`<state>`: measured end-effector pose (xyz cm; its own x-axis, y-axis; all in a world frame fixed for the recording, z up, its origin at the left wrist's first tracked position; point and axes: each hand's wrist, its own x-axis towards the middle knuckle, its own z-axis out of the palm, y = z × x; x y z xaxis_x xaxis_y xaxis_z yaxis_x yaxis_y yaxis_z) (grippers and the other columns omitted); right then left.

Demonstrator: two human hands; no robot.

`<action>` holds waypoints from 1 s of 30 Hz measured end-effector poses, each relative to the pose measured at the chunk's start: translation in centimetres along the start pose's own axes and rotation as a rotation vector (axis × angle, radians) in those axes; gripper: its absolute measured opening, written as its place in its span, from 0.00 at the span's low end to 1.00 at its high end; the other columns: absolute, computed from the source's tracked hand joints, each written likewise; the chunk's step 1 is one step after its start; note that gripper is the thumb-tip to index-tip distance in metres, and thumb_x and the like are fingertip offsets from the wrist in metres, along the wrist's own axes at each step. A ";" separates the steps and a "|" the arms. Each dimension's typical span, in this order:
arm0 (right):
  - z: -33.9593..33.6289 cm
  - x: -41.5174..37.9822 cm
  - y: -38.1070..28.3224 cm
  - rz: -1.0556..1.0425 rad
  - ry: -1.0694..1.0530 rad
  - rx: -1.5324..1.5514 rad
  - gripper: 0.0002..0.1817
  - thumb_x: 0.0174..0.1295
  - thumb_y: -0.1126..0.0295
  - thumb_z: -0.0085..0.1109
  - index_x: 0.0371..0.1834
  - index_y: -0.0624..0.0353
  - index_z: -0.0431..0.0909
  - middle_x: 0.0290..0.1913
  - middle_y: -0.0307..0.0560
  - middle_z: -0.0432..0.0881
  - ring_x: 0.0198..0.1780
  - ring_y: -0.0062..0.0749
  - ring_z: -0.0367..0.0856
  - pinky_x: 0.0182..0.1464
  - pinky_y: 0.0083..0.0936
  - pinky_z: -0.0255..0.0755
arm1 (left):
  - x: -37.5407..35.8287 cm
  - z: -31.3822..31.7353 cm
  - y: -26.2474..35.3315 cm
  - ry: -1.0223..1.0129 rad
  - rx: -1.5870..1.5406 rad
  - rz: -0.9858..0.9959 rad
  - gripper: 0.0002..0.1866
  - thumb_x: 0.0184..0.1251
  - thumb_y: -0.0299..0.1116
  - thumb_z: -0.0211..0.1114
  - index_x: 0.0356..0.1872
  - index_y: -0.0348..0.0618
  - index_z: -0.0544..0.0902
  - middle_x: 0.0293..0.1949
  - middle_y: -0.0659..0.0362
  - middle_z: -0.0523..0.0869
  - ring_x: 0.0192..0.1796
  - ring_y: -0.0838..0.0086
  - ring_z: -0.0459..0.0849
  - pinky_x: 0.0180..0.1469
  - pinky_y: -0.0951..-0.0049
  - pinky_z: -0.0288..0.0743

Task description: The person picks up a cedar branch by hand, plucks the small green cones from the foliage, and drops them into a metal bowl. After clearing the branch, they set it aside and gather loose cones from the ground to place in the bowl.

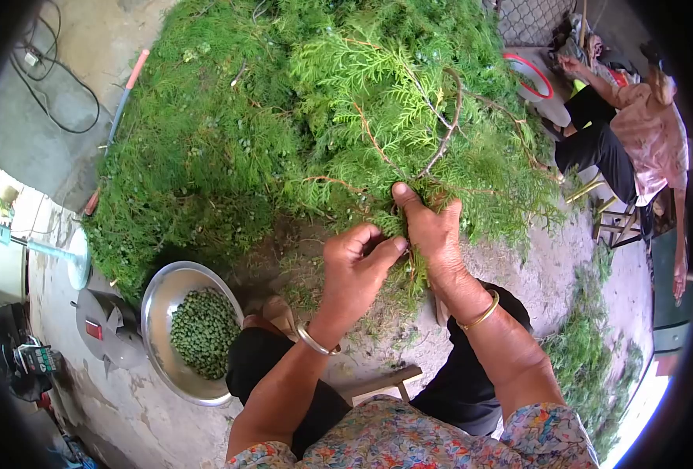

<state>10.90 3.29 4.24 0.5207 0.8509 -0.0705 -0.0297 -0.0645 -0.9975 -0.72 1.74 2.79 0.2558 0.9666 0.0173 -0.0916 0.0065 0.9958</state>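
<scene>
My right hand (432, 230) is closed around the lower stem of a leafy evergreen branch (449, 137), thumb laid along the wood. The branch fans upward over a big heap of cut evergreen foliage (205, 117). Just to the left, my left hand (358, 266) is closed with thumb and fingers together, close to the foliage beneath my right hand. What is between those fingertips is hidden. At lower left, a metal basin (156, 313) holds a pile of small green cones (204, 332).
A co-worker (635, 133) sits on a stool at right, near a red-rimmed basin (530, 76). More cut greenery (589, 359) lies on the floor at right. A fan (77, 254) and a round grey stand (104, 332) are at left. A long-handled tool (127, 94) leans by the heap.
</scene>
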 end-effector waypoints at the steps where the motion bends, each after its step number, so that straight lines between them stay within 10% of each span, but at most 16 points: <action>1: 0.0 -0.1 -0.3 -0.014 0.005 -0.010 0.11 0.57 0.69 0.62 0.37 0.67 0.78 0.32 0.43 0.82 0.30 0.25 0.73 0.36 0.26 0.71 | 0.0 -0.3 0.1 -0.002 0.000 -0.002 0.10 0.55 0.25 0.67 0.20 0.35 0.75 0.16 0.66 0.74 0.19 0.88 0.67 0.20 0.83 0.60; 6: -1.2 1.4 -1.7 0.045 -0.013 0.013 0.18 0.58 0.68 0.62 0.45 0.70 0.72 0.38 0.47 0.80 0.37 0.28 0.74 0.40 0.29 0.71 | -1.0 -0.7 1.8 -0.128 -0.276 -0.184 0.04 0.56 0.22 0.63 0.25 0.34 0.78 0.19 0.59 0.78 0.16 0.84 0.68 0.17 0.84 0.57; 9: -1.9 3.1 -1.3 0.448 0.091 0.385 0.16 0.59 0.64 0.62 0.38 0.66 0.74 0.30 0.45 0.78 0.35 0.31 0.77 0.38 0.31 0.74 | -0.8 -2.2 2.0 -0.163 -0.557 -0.167 0.04 0.59 0.24 0.60 0.28 0.32 0.79 0.21 0.55 0.79 0.16 0.81 0.69 0.17 0.83 0.58; 14: -3.5 3.6 -0.7 0.372 -0.129 0.620 0.15 0.58 0.58 0.63 0.25 0.58 0.75 0.23 0.43 0.79 0.22 0.28 0.75 0.27 0.27 0.69 | -0.3 -5.2 1.6 -0.175 -0.789 -0.174 0.10 0.64 0.30 0.56 0.29 0.33 0.78 0.26 0.48 0.80 0.17 0.78 0.70 0.17 0.83 0.62; 25: -4.4 4.3 -0.3 0.379 -0.186 0.924 0.09 0.58 0.71 0.62 0.31 0.62 0.71 0.29 0.48 0.75 0.27 0.36 0.76 0.26 0.30 0.75 | -5.7 -16.3 4.8 0.644 0.047 -0.032 0.06 0.59 0.26 0.59 0.31 0.31 0.77 0.25 0.54 0.81 0.23 0.79 0.75 0.19 0.84 0.64; 30: -4.6 5.5 2.0 0.327 -0.252 0.929 0.12 0.62 0.62 0.58 0.30 0.60 0.78 0.29 0.48 0.82 0.32 0.36 0.80 0.33 0.31 0.74 | -10.3 -23.7 3.5 0.798 0.570 -0.218 0.10 0.56 0.27 0.63 0.36 0.29 0.78 0.30 0.52 0.83 0.29 0.75 0.79 0.29 0.79 0.72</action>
<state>17.63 5.44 1.93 0.1761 0.9562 -0.2337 -0.8454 0.0253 -0.5335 -26.44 -2.09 3.92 -0.5269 0.8494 -0.0283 0.4084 0.2823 0.8680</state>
